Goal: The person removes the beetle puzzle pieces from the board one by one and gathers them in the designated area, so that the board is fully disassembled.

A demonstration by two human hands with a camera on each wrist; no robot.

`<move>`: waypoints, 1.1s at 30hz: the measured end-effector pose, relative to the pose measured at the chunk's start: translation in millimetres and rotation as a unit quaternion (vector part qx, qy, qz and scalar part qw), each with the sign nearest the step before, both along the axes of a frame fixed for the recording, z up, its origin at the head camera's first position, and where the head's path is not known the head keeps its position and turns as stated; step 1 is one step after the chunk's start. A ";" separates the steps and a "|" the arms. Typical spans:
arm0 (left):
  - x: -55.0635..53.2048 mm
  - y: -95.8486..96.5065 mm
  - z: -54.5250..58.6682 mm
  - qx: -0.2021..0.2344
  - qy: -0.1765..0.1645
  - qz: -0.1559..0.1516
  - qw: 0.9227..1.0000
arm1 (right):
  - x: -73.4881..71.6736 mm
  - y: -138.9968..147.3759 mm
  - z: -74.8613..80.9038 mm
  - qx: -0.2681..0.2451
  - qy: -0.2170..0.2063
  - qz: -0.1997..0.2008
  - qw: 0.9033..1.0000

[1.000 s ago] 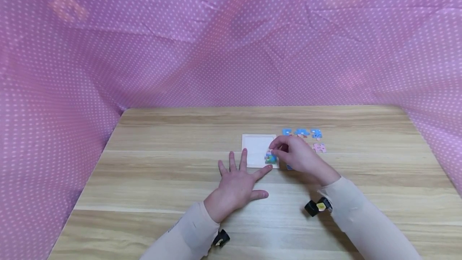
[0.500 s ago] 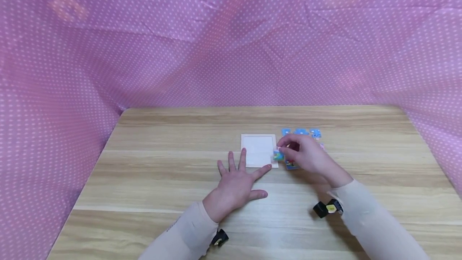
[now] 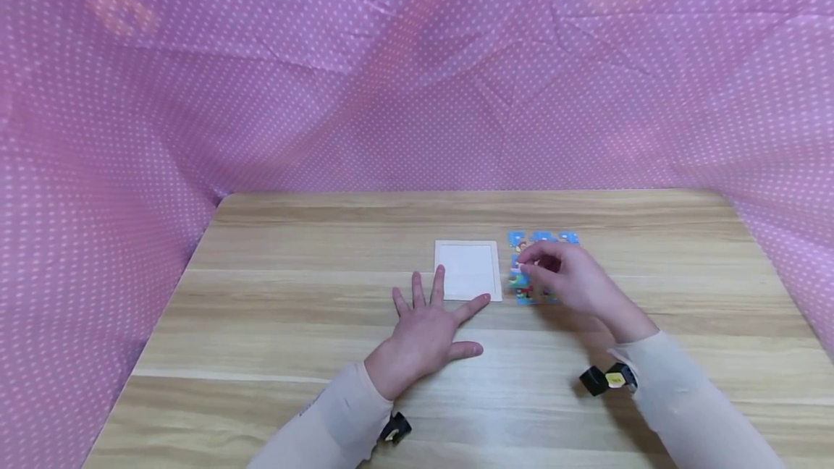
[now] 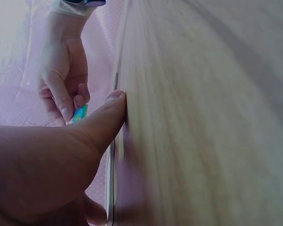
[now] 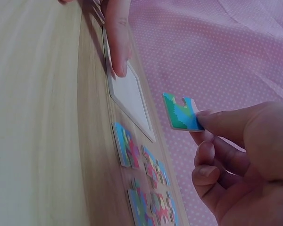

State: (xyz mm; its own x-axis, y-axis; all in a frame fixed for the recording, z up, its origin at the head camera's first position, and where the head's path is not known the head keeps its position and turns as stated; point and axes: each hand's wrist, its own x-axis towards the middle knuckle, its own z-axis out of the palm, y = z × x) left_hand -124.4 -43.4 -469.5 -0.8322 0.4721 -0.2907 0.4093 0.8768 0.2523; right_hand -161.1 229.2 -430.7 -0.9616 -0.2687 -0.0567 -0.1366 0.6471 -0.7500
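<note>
Between thumb and fingertips, my right hand (image 3: 573, 281) pinches a blue and green jigsaw piece (image 5: 181, 113), held up off the table just right of the puzzle frame. That square white frame (image 3: 467, 266) lies flat with a bare inside. My left hand (image 3: 423, 335) is spread flat with straight fingers, its fingertips on the frame's near edge. Several loose jigsaw pieces (image 5: 141, 205) lie on the table under and around my right hand, which hides some of them in the head view.
The wooden table (image 3: 293, 295) carries all of this. A pink dotted cloth (image 3: 417, 93) hangs behind the table and along both sides. Black wrist cameras (image 3: 609, 380) sit at the sleeves.
My right hand has moved right with the pinched jigsaw piece, from over the frame's lower right corner to above the loose pieces. The left hand has stayed in place.
</note>
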 end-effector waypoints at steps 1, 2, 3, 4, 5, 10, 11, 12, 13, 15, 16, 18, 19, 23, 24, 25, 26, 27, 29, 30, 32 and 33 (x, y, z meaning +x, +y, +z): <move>-0.1 0.4 1.7 -0.003 -0.005 0.000 1.000 | 0.0 1.4 -0.2 0.001 0.002 -0.001 1.000; 0.0 0.6 3.4 -0.005 -0.005 0.000 1.000 | 0.0 2.7 -0.4 0.003 0.004 -0.002 1.000; 0.2 0.8 5.0 -0.006 -0.006 0.001 1.000 | 0.2 4.2 -0.5 0.003 0.005 -0.003 1.000; 0.6 1.1 6.9 -0.006 -0.007 0.001 1.000 | 0.7 5.8 -0.3 0.003 0.006 -0.005 1.000; 1.3 1.6 11.0 -0.009 -0.013 0.002 1.000 | 1.2 7.4 -0.3 0.002 0.006 -0.007 1.000; 5.1 3.3 23.0 -0.016 -0.017 0.007 1.000 | 5.6 15.7 0.2 -0.004 0.007 -0.015 1.000; 5.3 3.6 23.1 -0.018 -0.018 0.008 1.000 | 6.7 17.3 0.3 -0.005 0.008 -0.015 1.000; 5.5 3.6 23.0 -0.017 -0.017 0.008 1.000 | 7.6 19.0 0.5 -0.004 0.008 -0.017 1.000; 5.4 3.7 21.9 -0.017 -0.017 0.008 1.000 | 8.4 20.8 0.5 -0.004 0.009 -0.018 1.000; 5.2 3.8 21.3 -0.016 -0.019 0.008 1.000 | 9.7 24.4 0.3 -0.006 0.011 -0.021 1.000; 4.8 3.8 20.9 -0.016 -0.019 0.007 1.000 | 10.2 26.2 0.2 -0.007 0.013 -0.022 1.000; 4.5 3.9 21.0 -0.014 -0.020 0.006 1.000 | 11.1 29.8 -0.4 -0.013 0.014 -0.025 1.000; 4.2 3.7 20.8 -0.012 -0.020 0.006 1.000 | 11.5 31.3 -0.7 -0.016 0.015 -0.026 0.999; 2.2 2.1 12.1 0.000 -0.013 0.004 1.000 | 13.3 36.6 -1.6 -0.023 0.018 -0.027 0.999; 1.8 1.9 10.2 0.002 -0.011 0.004 1.000 | 13.8 37.8 -1.6 -0.023 0.018 -0.028 0.999; 1.4 1.5 7.0 0.003 -0.007 0.003 1.000 | 14.4 38.8 -1.4 -0.023 0.018 -0.029 0.999; 1.2 0.9 4.0 0.007 -0.004 0.002 1.000 | 15.0 39.8 -1.1 -0.023 0.017 -0.030 0.999; 0.8 0.7 2.3 0.008 -0.003 0.003 1.000 | 15.7 40.7 -0.9 -0.023 0.017 -0.030 0.999; 1.4 1.0 4.7 0.006 -0.004 0.002 1.000 | 17.0 42.4 -0.7 -0.021 0.015 -0.031 0.999; 1.6 1.0 5.1 0.006 -0.006 0.002 1.000 | 17.7 43.4 -0.7 -0.020 0.014 -0.033 0.999; 2.2 1.4 7.6 0.007 -0.010 0.003 1.000 | 18.9 45.5 -1.0 -0.018 0.013 -0.035 0.999; 2.1 1.6 7.9 0.003 -0.008 0.002 1.000 | 19.4 46.6 -1.3 -0.017 0.014 -0.036 0.999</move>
